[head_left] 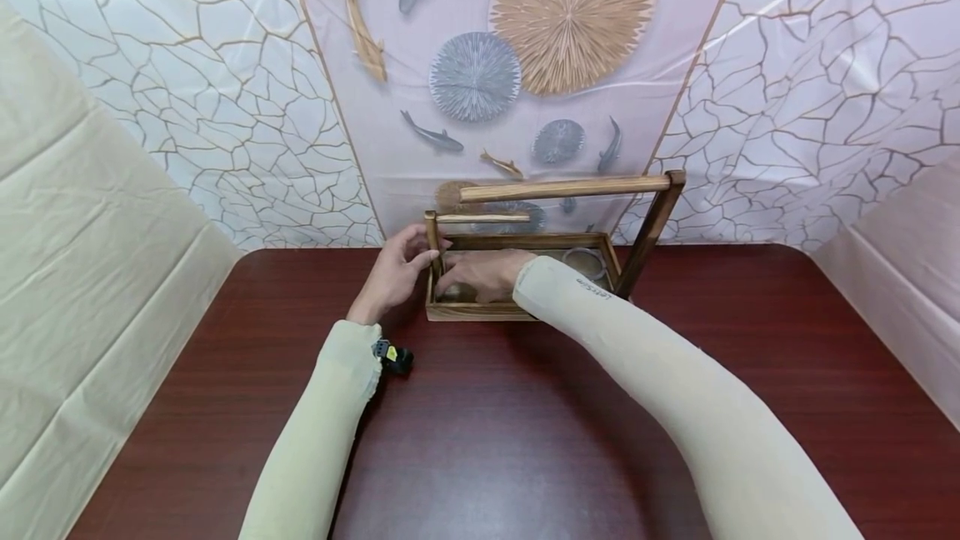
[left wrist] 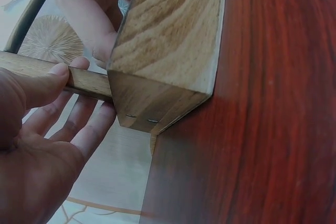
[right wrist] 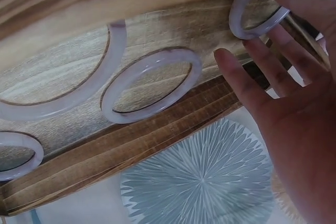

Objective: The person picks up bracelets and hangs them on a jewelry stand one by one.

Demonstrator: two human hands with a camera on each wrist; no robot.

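Observation:
A wooden tray (head_left: 480, 312) with two upright posts and a high crossbar (head_left: 570, 187) stands at the far edge of the dark red table (head_left: 480, 423). Several pale bangles lie in it, among them a medium one (right wrist: 152, 85), a large one (right wrist: 68, 95) and a small one (right wrist: 257, 17). My left hand (head_left: 408, 261) holds the tray's left post (left wrist: 89, 82), thumb on one side and fingers behind it. My right hand (head_left: 468, 273) reaches into the tray with straight, spread fingers (right wrist: 247, 82), whose tips lie at the small bangle.
Behind the tray hangs a printed sheet (head_left: 480, 73) with fish and round discs. Cream cloth (head_left: 90, 257) covers both sides. A small black device (head_left: 393, 355) sits at my left wrist. The near part of the table is bare dark wood.

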